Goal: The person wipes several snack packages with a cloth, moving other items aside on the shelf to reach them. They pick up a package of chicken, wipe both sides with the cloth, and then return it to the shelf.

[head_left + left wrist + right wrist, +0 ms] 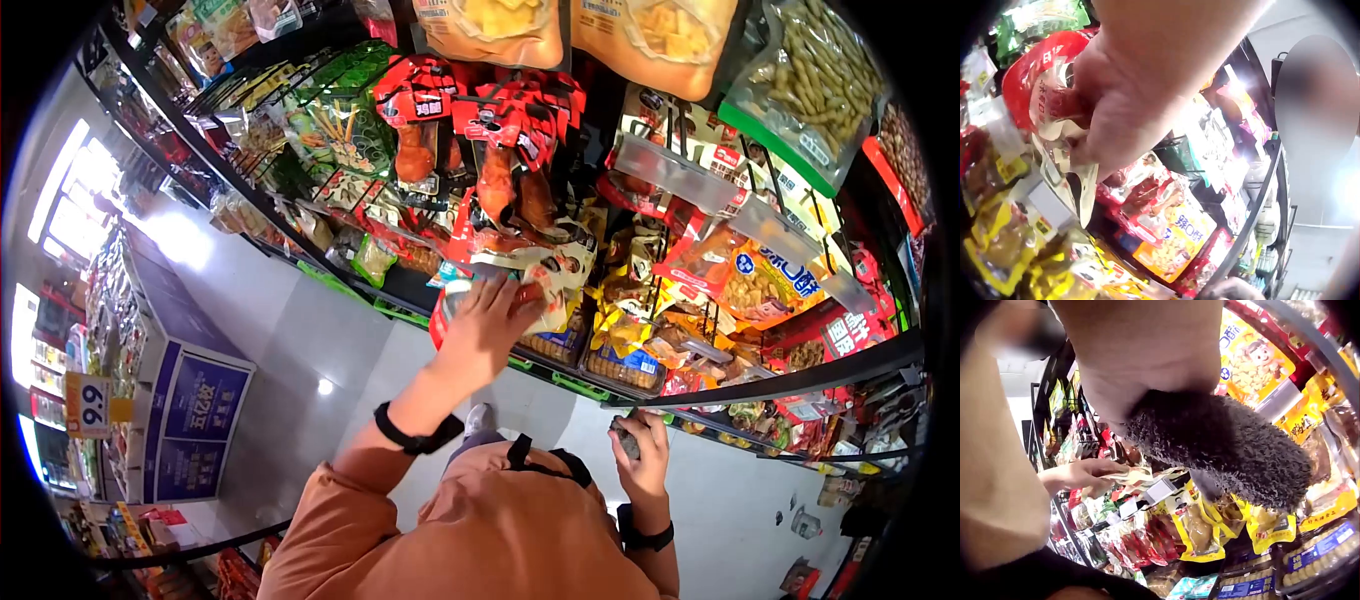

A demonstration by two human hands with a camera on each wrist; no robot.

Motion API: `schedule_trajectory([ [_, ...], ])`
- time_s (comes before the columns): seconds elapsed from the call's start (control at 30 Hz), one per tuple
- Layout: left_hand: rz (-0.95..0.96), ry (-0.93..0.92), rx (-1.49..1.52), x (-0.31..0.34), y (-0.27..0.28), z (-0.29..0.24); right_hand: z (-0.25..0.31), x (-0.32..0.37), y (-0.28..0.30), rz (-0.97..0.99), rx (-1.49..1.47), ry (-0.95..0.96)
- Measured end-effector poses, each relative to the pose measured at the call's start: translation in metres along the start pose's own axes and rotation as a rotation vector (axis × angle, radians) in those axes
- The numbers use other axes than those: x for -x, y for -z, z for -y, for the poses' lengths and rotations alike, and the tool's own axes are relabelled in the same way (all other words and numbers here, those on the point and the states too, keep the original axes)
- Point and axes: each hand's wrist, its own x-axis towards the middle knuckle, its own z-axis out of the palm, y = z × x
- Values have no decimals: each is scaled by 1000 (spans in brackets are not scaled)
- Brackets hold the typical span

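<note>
My left hand (485,325) reaches to the shelf front and grips a red and cream food package (545,290), its fingers over the top. In the left wrist view the left hand (1110,112) pinches the edge of that package (1047,94), which hangs among other packs. Lower right in the head view, my right hand (642,455) holds a dark grey fuzzy cloth (626,438) beside the shelf edge. The right wrist view shows the fuzzy cloth (1229,447) large under the right hand (1147,356), with the left hand (1085,477) on the package behind it.
Hanging red drumstick packs (415,150) and a bag of green pods (810,90) are above the hands. Yellow packs (625,325) and boxed trays (622,367) line the lower shelf. A blue-sided display (205,400) with a price sign (88,405) stands left across the floor (300,330).
</note>
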Motion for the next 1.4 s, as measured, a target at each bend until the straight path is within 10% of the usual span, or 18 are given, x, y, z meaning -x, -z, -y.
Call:
schedule_trajectory([
  [0.47, 51, -174, 75, -84, -24, 108, 52, 29, -51, 21, 141, -236],
  [1.4, -311, -693, -326, -78, -11, 122, 44, 57, -32, 7, 166, -276],
])
